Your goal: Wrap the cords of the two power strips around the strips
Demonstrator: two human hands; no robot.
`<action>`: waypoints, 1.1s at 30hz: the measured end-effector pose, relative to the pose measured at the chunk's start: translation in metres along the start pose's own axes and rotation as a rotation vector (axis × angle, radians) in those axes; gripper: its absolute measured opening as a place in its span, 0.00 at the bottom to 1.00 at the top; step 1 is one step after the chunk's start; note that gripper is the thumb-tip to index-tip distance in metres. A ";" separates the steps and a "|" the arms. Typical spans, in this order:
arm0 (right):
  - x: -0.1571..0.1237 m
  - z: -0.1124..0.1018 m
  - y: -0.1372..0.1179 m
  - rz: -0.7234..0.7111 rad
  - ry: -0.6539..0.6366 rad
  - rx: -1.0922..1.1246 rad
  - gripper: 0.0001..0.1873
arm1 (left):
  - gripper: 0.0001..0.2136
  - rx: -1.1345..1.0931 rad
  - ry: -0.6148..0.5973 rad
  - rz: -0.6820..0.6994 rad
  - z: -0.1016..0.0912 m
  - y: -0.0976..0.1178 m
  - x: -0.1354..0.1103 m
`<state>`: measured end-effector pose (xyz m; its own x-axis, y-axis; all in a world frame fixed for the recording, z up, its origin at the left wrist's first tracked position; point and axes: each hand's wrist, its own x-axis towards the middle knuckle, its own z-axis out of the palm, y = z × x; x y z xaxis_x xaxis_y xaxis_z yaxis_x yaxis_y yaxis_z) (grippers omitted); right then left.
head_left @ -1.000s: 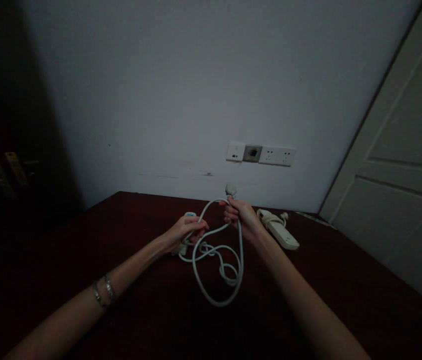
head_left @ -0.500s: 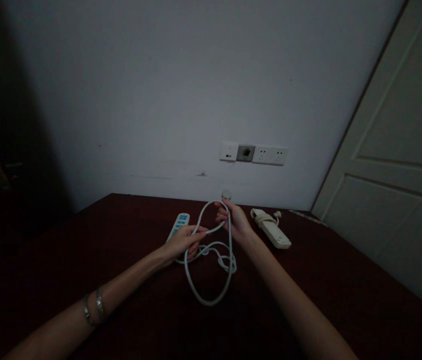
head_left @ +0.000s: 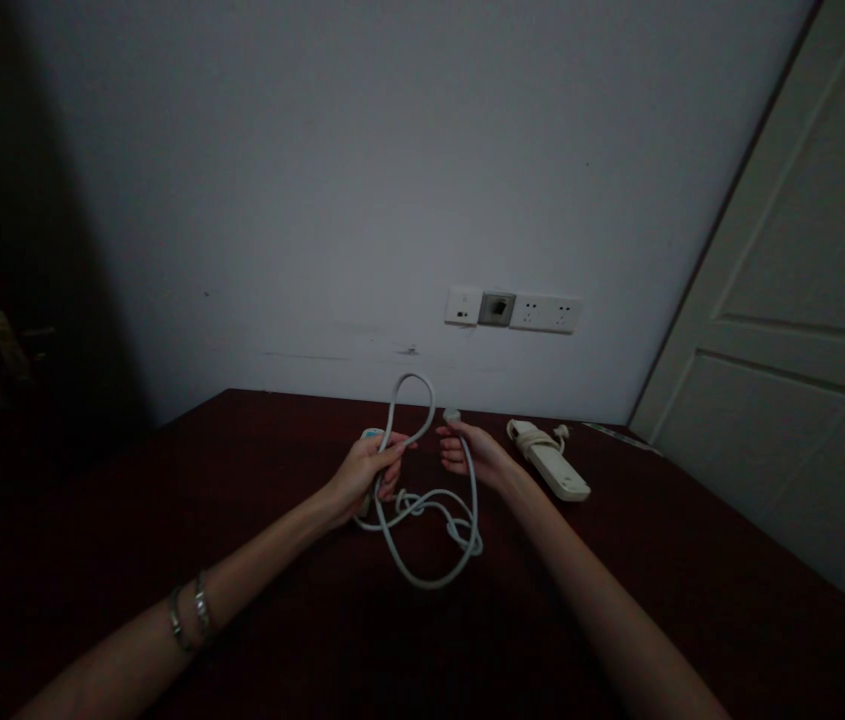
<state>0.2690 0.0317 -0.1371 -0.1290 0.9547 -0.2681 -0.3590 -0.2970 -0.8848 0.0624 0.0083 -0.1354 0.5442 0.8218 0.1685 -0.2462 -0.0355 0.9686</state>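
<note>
Head view | left hand [head_left: 363, 472] pinched on white cable [head_left: 429, 584], loop upright above it | right hand [head_left: 478, 455] closed on cable by plug [head_left: 452, 413] | slack tangled mid-tabletop [head_left: 242, 530] between hands | cream power strip [head_left: 551, 468] right, near far edge

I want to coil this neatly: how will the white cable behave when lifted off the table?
Probably semi-stiff: a loop of the white cable pinched in the left hand stands up by itself. It likely keeps kinks, since small curls lie on the dark table. It seems light; the right hand holds its plug end loosely.
</note>
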 end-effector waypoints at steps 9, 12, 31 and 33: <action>-0.038 0.035 -0.021 -0.252 -0.228 -0.031 0.12 | 0.12 0.194 0.020 -0.011 -0.004 -0.003 0.003; -0.047 0.053 -0.019 -0.361 -0.237 -0.177 0.15 | 0.13 0.223 -0.008 -0.002 0.000 -0.001 0.000; -0.124 0.008 -0.088 -0.710 -0.126 0.152 0.16 | 0.22 0.614 -0.278 -0.044 -0.040 -0.061 0.019; -0.135 0.000 -0.099 -0.748 -0.102 0.115 0.16 | 0.23 0.736 -0.323 -0.064 -0.038 -0.061 0.015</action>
<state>0.3221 -0.0673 -0.0134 0.1035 0.8975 0.4286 -0.4781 0.4228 -0.7698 0.0556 0.0445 -0.1989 0.7720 0.6340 0.0443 0.3237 -0.4522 0.8311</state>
